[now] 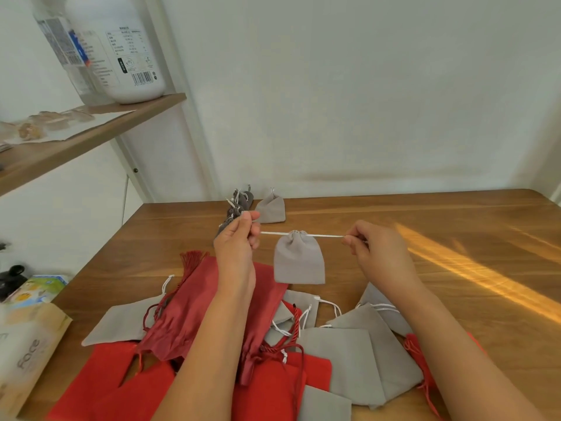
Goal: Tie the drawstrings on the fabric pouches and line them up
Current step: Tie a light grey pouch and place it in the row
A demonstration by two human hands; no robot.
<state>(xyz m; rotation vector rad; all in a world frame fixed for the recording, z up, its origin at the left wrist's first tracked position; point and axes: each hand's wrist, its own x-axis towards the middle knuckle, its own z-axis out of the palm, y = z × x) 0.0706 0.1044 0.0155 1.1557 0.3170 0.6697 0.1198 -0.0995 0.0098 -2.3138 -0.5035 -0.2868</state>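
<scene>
A small grey pouch [299, 259] hangs in the air above the wooden table [394, 238], its mouth gathered tight on a white drawstring [326, 236] pulled taut to both sides. My left hand [235, 241] pinches the left end of the string. My right hand [375, 247] pinches the right end. At the back of the table stands a tied grey pouch [271, 209] beside several darker grey ones [238, 208]. A loose pile of red pouches [194, 314] and grey pouches [349, 354] lies near the front edge under my forearms.
A wooden shelf [91, 138] juts in from the upper left, carrying a large white bottle [121, 47]. Paper packets [27, 344] lie at the table's left edge. A white wall closes the back. A band of sunlight crosses the right half of the tabletop.
</scene>
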